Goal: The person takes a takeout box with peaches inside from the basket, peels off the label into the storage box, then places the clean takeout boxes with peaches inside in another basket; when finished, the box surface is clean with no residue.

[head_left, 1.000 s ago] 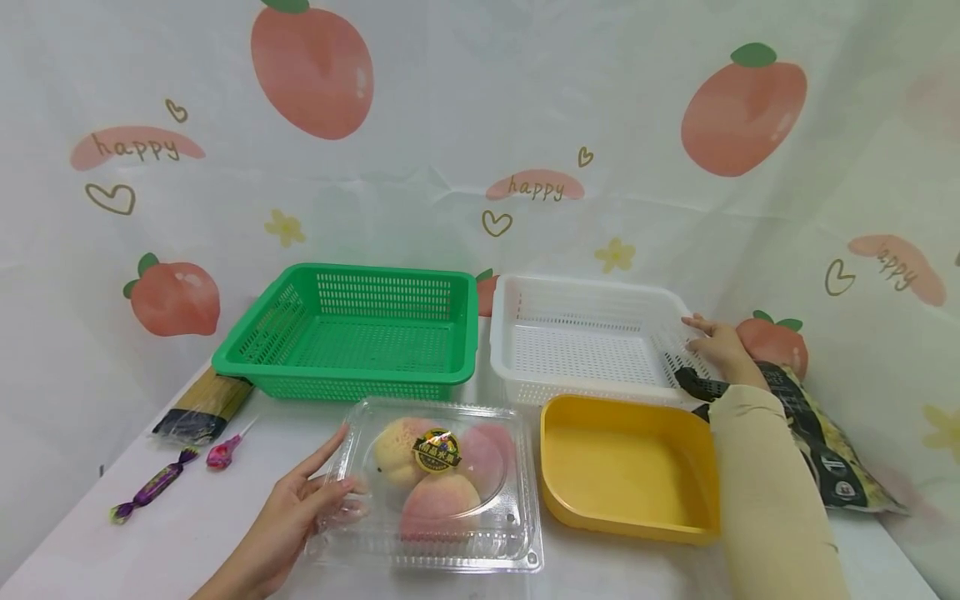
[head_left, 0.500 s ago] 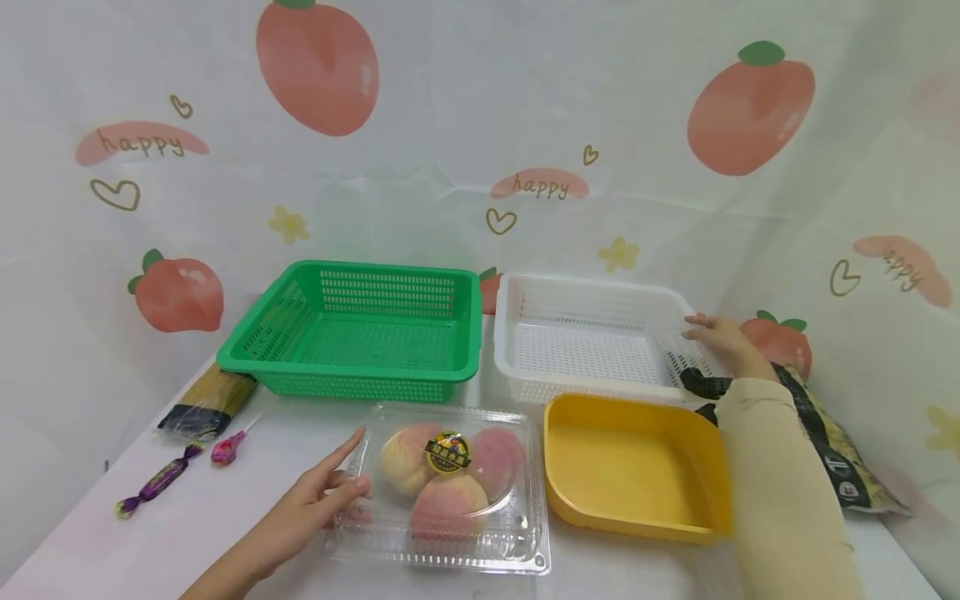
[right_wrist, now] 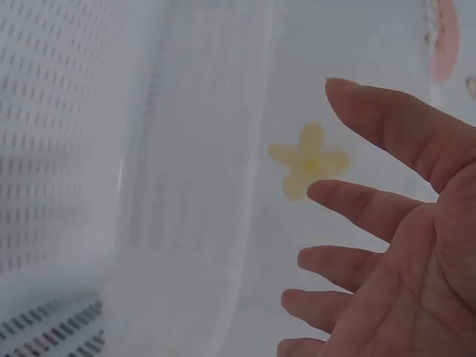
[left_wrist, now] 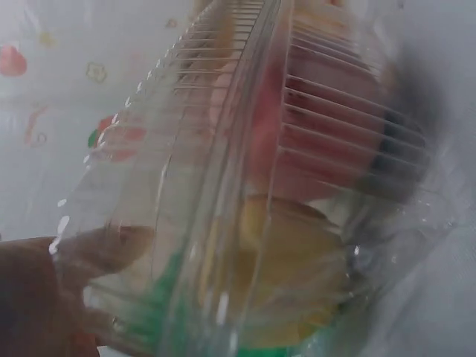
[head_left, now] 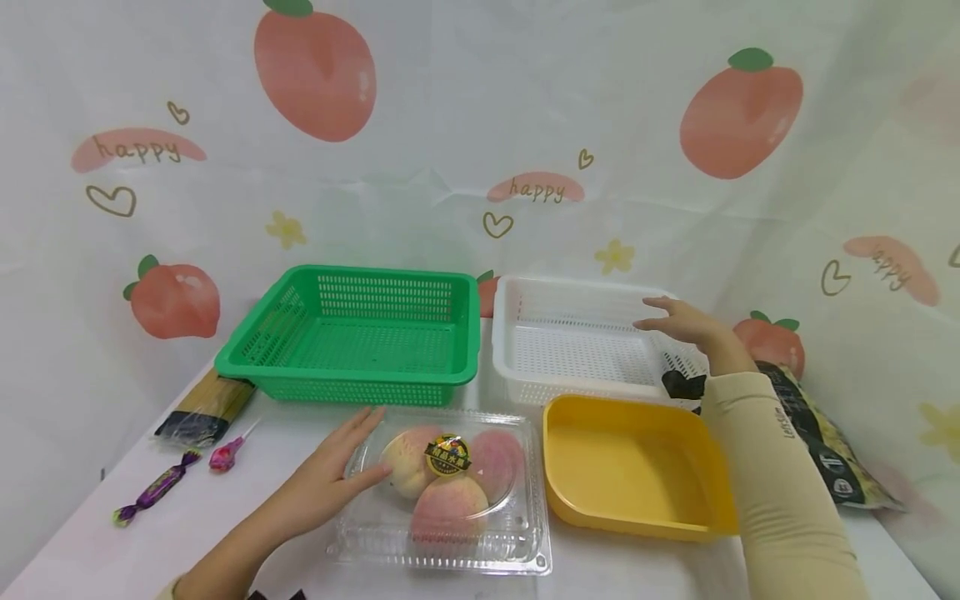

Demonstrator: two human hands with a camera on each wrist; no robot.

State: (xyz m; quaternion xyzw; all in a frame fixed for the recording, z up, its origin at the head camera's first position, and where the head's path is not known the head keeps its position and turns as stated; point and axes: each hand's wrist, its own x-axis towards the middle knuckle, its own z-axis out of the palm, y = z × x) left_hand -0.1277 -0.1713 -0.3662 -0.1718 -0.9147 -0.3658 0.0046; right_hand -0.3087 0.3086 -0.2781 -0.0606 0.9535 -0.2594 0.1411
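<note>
A clear plastic clamshell box (head_left: 480, 560) holding peaches (head_left: 450, 508) sits at the front middle of the table, a black and gold sticker on its lid. At its left edge is my left hand (head_left: 322, 483), fingers extended and thumb over the lid's near left side. The left wrist view shows the box's ribbed side (left_wrist: 253, 149) up close, blurred. My right hand (head_left: 686, 325) hovers over the right side of the white slotted basket (head_left: 577, 350). In the right wrist view its fingers are spread, with nothing between them.
A green basket (head_left: 375, 346) stands back left, a yellow tub (head_left: 630, 467) right of the box. At left lie a packet of dry noodles (head_left: 206, 408), a lollipop (head_left: 223, 457) and a wrapped candy (head_left: 157, 490). A black snack bag (head_left: 832, 450) lies far right.
My left fingers have let go of the box's left edge and straightened. My right hand has lifted off the white basket's right rim and moved left over it. The box has shifted slightly right.
</note>
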